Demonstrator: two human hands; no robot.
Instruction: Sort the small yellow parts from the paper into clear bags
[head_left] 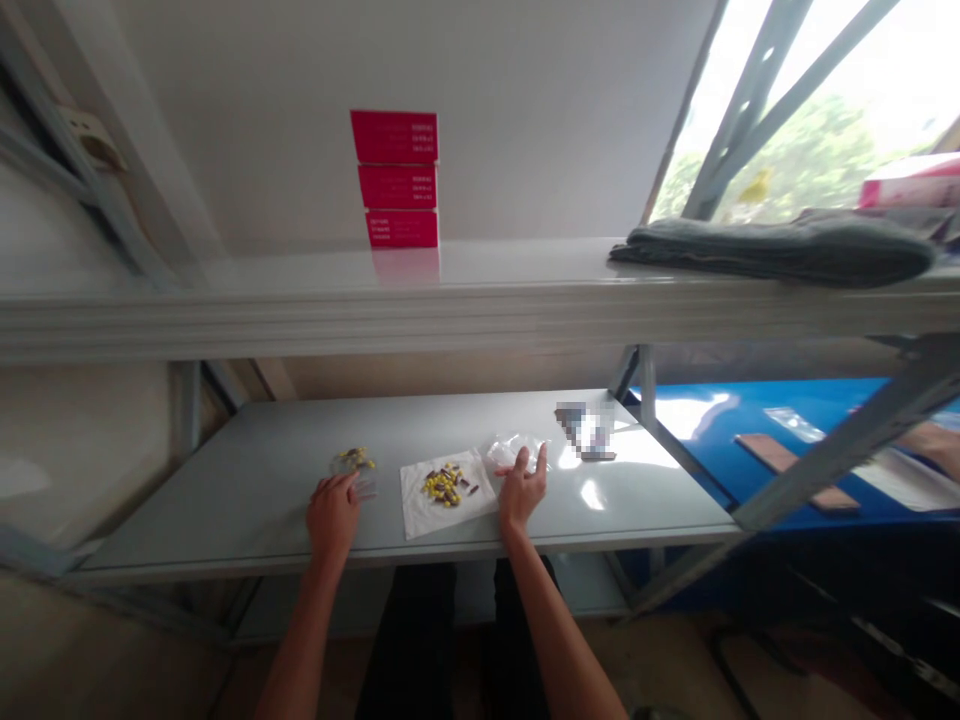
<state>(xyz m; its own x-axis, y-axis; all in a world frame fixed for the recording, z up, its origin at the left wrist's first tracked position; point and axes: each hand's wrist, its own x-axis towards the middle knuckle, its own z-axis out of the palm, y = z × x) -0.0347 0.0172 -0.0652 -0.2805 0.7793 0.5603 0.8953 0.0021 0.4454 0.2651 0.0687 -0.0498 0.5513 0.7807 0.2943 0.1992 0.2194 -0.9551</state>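
Two empty hands of ours lie open on the gray shelf (255, 520): the left hand (334, 517), fingers apart, just beside a clear bag of yellow pills (352, 462); the right hand (521, 490) on crumpled clear plastic (511, 452), beside pills (442, 486) heaped on a white tissue (427, 512).

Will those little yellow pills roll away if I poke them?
Probably, yes. The yellow pills look rounded, so they might roll on the smooth grey shelf. The white sheet under them may slow them a little. They look tiny, so they're likely light and easy to scatter.
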